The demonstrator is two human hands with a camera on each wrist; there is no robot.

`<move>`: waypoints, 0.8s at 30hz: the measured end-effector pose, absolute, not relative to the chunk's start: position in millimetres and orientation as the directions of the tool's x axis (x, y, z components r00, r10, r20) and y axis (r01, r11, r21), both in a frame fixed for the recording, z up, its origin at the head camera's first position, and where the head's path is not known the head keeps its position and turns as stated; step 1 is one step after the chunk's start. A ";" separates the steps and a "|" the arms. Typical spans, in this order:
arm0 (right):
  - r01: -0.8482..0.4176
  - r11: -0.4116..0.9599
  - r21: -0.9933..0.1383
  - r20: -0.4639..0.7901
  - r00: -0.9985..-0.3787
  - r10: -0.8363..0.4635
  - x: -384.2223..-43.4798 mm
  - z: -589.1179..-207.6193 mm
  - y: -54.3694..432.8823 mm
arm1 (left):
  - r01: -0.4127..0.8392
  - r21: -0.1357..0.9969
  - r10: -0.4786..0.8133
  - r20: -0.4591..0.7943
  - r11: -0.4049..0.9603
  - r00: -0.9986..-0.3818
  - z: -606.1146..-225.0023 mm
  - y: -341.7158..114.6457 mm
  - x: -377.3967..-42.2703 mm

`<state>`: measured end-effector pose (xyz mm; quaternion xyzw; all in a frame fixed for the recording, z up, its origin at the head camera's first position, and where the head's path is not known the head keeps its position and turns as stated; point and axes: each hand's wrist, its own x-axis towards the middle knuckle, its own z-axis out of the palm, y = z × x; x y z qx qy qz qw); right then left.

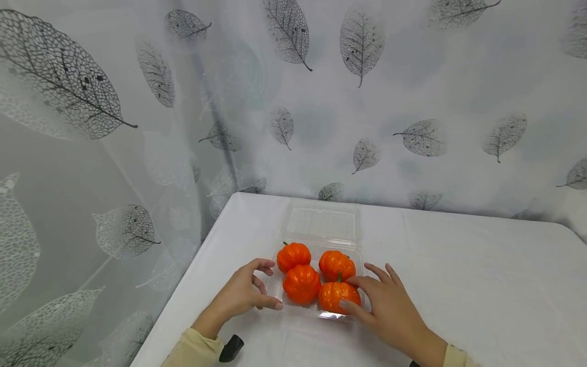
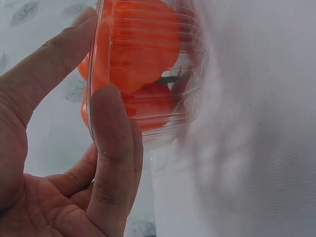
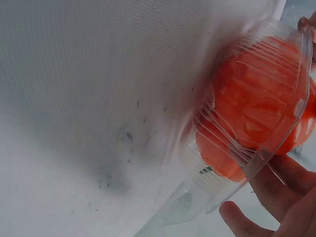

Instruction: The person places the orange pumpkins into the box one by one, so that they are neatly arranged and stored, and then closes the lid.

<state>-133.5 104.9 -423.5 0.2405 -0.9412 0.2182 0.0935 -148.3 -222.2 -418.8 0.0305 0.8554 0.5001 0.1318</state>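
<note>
A clear plastic clamshell box [image 1: 332,316] lies with its lid [image 1: 323,224] folded back. Inside it are several small orange pumpkins, some showing green stems. My right hand [image 1: 387,308] holds the near-right pumpkin [image 1: 338,297], thumb in front and index finger behind near the stem; the other fingers are raised. In the right wrist view, the fingers [image 3: 281,190] reach over the box rim. My left hand [image 1: 240,293] stays at the box's left side, thumb by the near-left corner. In the left wrist view, its fingers [image 2: 111,128] touch the box wall and hold no pumpkin.
A white cloth covers the table [image 1: 458,275] under the box. Behind the table and to its left hangs a pale curtain [image 1: 316,132] printed with dark leaves. A black device [image 1: 231,348] sits by the left wrist.
</note>
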 end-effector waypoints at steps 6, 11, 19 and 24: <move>-0.496 0.788 -0.364 0.296 -0.864 -0.407 -132.3 -426.7 103.2 | -0.078 0.864 0.184 -0.193 0.497 -0.964 -418.7 -222.2 -148.2; -0.497 0.791 -0.357 0.302 -0.863 -0.406 -131.0 -429.3 103.8 | -0.064 0.862 0.200 -0.188 0.504 -0.962 -418.8 -223.4 -148.3; -0.501 0.786 -0.363 0.300 -0.861 -0.411 -131.0 -429.7 106.0 | -0.045 0.845 0.213 -0.185 0.533 -0.960 -414.3 -225.8 -149.2; -0.495 0.780 -0.383 0.286 -0.866 -0.409 -130.7 -428.1 108.1 | -0.037 0.848 0.179 -0.154 0.528 -0.972 -408.2 -228.3 -152.3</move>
